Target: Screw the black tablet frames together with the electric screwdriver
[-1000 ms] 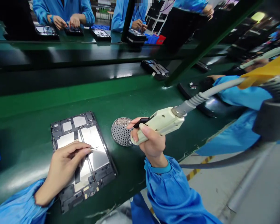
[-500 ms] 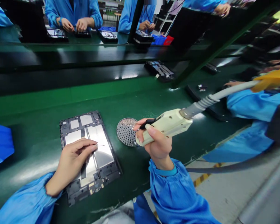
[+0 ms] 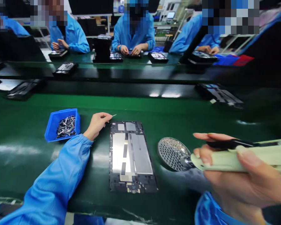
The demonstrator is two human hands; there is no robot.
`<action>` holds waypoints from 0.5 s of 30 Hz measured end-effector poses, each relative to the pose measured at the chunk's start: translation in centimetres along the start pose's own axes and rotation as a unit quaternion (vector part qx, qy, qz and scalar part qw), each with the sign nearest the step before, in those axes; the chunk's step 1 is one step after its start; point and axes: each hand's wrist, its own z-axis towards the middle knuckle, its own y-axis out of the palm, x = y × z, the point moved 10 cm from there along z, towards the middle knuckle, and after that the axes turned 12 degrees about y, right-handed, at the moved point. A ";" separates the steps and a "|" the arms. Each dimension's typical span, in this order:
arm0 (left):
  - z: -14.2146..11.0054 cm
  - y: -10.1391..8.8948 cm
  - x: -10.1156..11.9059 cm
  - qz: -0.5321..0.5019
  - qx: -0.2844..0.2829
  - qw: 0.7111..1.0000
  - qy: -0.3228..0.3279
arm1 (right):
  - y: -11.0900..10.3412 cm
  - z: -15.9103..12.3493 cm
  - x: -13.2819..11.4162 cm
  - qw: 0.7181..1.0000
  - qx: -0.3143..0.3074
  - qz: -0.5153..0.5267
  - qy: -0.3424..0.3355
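Note:
My left hand (image 3: pixel 98 124) is closed in a pinch on a small thin strip (image 3: pixel 114 115), too small to name, just above the upper left corner of an opened tablet (image 3: pixel 131 156). The tablet lies flat, its silver battery and dark frame showing. In my right hand (image 3: pixel 243 175), blurred by motion, is a pale cream electric screwdriver (image 3: pixel 220 161) with a black lever. The screwdriver's front end is beside a round perforated metal screw dish (image 3: pixel 170 153) that holds many tiny screws. How far its tip overlaps the dish I cannot tell.
A blue bin (image 3: pixel 49 131) of small black and silver parts stands left of my left hand. Other opened tablets (image 3: pixel 219 95) lie along the raised ledge behind. Across the bench, co-workers in blue (image 3: pixel 135 34) handle similar units. The bench's front edge (image 3: pixel 128 215) runs below.
My left hand has lifted off the tablet's middle to its upper left corner, still pinching a thin piece. My right hand has shifted right with the screwdriver. The view has swung left.

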 end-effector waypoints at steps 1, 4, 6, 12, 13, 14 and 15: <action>0.0 -0.2 -0.5 0.005 -0.005 1.000 -0.018 | 0.7 -0.2 -0.2 1.000 -0.004 -0.004 0.006; -0.8 0.1 -1.2 0.007 -0.030 0.999 -0.038 | 3.7 -1.0 -0.5 0.999 -0.052 -0.008 0.012; -1.3 0.7 -1.3 0.002 -0.053 0.998 -0.033 | 6.1 -1.7 -0.6 0.995 -0.095 -0.004 0.003; -1.2 1.6 -1.9 0.006 -0.082 0.996 0.018 | 12.2 -2.4 0.9 0.988 -0.152 0.008 0.023; -1.3 1.6 -2.1 0.013 -0.085 0.996 0.020 | 12.5 -2.1 1.5 0.989 -0.144 0.002 0.045; -1.5 1.7 -2.2 0.022 -0.089 0.996 0.021 | 12.7 -1.7 2.3 0.988 -0.142 -0.009 0.064; -1.7 1.7 -2.5 0.033 -0.092 0.995 0.018 | 13.0 -1.1 3.2 0.985 -0.147 -0.021 0.083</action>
